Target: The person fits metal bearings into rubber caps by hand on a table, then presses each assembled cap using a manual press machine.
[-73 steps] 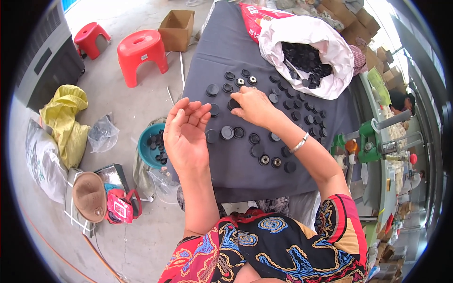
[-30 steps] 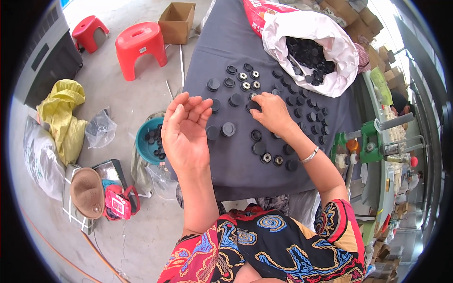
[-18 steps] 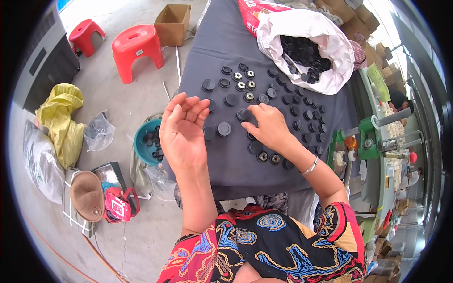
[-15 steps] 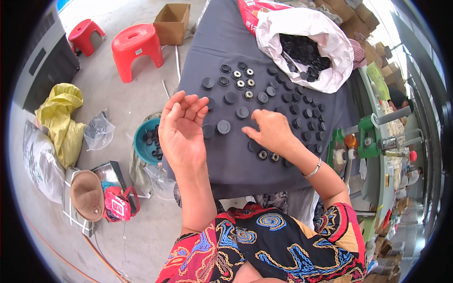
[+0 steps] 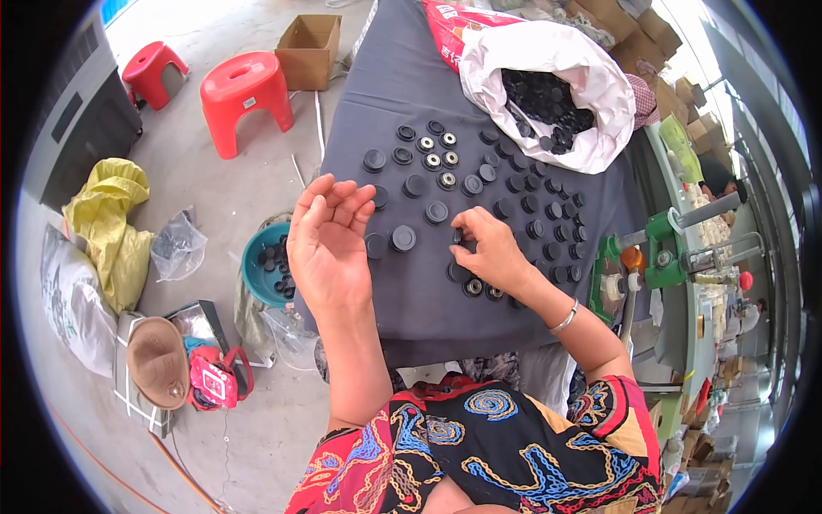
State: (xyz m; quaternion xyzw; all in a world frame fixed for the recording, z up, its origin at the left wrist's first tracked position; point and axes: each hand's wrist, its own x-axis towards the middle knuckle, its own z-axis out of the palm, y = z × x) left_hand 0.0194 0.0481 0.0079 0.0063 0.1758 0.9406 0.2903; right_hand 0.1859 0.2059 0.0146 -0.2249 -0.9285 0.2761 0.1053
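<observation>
My left hand (image 5: 332,244) is raised palm up over the table's left edge. Its fingers curl slightly, the palm is bare, and it holds nothing. A black round plastic cap (image 5: 457,236), mostly hidden by the fingers, is pinched between the thumb and fingers of my right hand (image 5: 492,251). Many more black round caps (image 5: 402,238) lie around both hands on a dark grey cloth (image 5: 385,300). Several bearings with metal centres (image 5: 447,180) sit among them, and another bearing (image 5: 473,287) lies just below my right hand.
A white sack (image 5: 612,128) full of black pieces lies open at the far right of the table. A green hand press (image 5: 664,248) stands on the right. A teal basin (image 5: 253,274) with black caps is at the left, and a red stool (image 5: 248,90) stands beyond it.
My right hand's thumb and fingers have closed on a black cap at the same part of the table. The left hand has hardly moved. The whole view has shifted slightly.
</observation>
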